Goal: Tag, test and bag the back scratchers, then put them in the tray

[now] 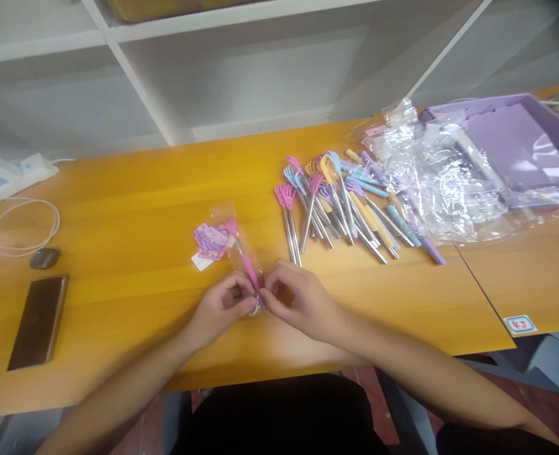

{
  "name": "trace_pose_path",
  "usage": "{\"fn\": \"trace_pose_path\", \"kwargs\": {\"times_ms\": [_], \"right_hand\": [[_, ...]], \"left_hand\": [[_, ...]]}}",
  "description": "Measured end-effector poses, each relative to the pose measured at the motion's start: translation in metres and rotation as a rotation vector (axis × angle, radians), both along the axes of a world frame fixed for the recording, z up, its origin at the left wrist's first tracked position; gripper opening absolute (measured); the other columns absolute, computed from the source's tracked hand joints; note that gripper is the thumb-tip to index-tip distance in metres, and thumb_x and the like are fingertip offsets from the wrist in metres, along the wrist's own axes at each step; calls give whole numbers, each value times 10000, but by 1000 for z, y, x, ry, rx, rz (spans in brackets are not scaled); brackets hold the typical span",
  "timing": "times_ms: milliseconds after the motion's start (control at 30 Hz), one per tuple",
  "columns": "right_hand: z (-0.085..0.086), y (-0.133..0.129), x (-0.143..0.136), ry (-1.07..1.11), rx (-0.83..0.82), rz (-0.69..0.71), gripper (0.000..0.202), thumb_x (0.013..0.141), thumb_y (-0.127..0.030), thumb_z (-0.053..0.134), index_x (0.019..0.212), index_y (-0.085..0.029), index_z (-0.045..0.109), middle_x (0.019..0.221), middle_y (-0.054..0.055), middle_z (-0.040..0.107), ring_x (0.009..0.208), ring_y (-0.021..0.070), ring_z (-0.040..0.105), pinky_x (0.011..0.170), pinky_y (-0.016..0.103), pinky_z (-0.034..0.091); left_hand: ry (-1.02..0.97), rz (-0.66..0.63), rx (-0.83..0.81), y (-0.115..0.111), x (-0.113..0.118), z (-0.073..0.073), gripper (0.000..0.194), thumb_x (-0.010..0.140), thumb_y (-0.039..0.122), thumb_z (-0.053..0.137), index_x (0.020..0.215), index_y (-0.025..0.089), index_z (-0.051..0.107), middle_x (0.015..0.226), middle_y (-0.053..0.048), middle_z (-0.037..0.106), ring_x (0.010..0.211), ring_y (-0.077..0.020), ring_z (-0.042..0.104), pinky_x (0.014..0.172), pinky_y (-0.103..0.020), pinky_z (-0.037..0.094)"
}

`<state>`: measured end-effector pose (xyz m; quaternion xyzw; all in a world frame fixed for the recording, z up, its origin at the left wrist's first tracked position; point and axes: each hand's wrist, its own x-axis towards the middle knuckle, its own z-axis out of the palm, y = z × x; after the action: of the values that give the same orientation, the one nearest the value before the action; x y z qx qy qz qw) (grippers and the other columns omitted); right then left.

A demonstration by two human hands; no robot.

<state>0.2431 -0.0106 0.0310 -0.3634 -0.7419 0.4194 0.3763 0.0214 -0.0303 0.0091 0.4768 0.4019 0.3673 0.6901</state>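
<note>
A pink back scratcher (pixel 248 265) with a small claw-shaped head lies inside a clear plastic sleeve (pixel 234 249), its head pointing away from me. My left hand (pixel 227 306) pinches the near end of the sleeve from the left. From the right, my right hand (pixel 298 297) pinches the same end, its fingertips close to the left ones. Left of the sleeve sits a small pile of purple and pink cards (pixel 210 241). To the right is a heap of scratchers (pixel 341 196) with pink, blue, yellow and purple heads and metal rods.
Clear plastic bags (pixel 441 177) lie beside and over a purple tray (pixel 511 142) at the right. A dark phone (pixel 38 322), a mouse (pixel 45 258) and a white cable (pixel 23 199) are at the left. White shelving (pixel 260 69) stands behind the table (pixel 132 208).
</note>
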Motion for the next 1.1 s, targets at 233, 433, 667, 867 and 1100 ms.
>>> {"fn": "trace_pose_path", "kwargs": {"times_ms": [233, 433, 667, 867, 1100], "right_hand": [[-5, -2, -3, 14, -10, -51, 124, 973, -164, 690, 889, -213, 612, 1091, 72, 586, 1002, 183, 645, 878, 350, 567], [-10, -9, -6, 12, -111, -74, 163, 981, -175, 674, 838, -201, 601, 1202, 129, 600, 1110, 216, 678, 726, 293, 569], [-10, -8, -5, -43, -123, -63, 201, 960, -158, 690, 802, -215, 579, 1190, 132, 649, 1360, 269, 608, 906, 351, 588], [-11, -7, -6, -32, -120, -57, 212, 953, -151, 689, 790, -217, 571, 1169, 118, 699, 1301, 253, 655, 941, 357, 568], [-12, -7, -8, -25, -139, -62, 212, 933, -143, 692, 785, -216, 558, 1202, 129, 689, 1241, 260, 682, 913, 371, 569]], "left_hand": [[-50, -16, -75, -3, 2, 0, 269, 937, 340, 803, 906, 186, 585, 999, -32, 629, 891, -153, 624, 812, -290, 533], [11, -5, -144, -5, 1, 0, 325, 908, 345, 836, 1015, 209, 561, 904, -6, 662, 809, -149, 676, 794, -316, 571], [94, -1, -107, -5, 1, 2, 367, 870, 346, 869, 1057, 211, 583, 995, -16, 654, 903, -152, 650, 853, -315, 551], [108, 9, -109, -8, 3, 1, 346, 887, 381, 846, 1047, 206, 594, 953, -10, 638, 862, -150, 625, 808, -300, 522], [86, 16, -131, -9, 4, 0, 333, 874, 354, 859, 1042, 207, 611, 989, -16, 643, 896, -154, 626, 814, -290, 513]]}}
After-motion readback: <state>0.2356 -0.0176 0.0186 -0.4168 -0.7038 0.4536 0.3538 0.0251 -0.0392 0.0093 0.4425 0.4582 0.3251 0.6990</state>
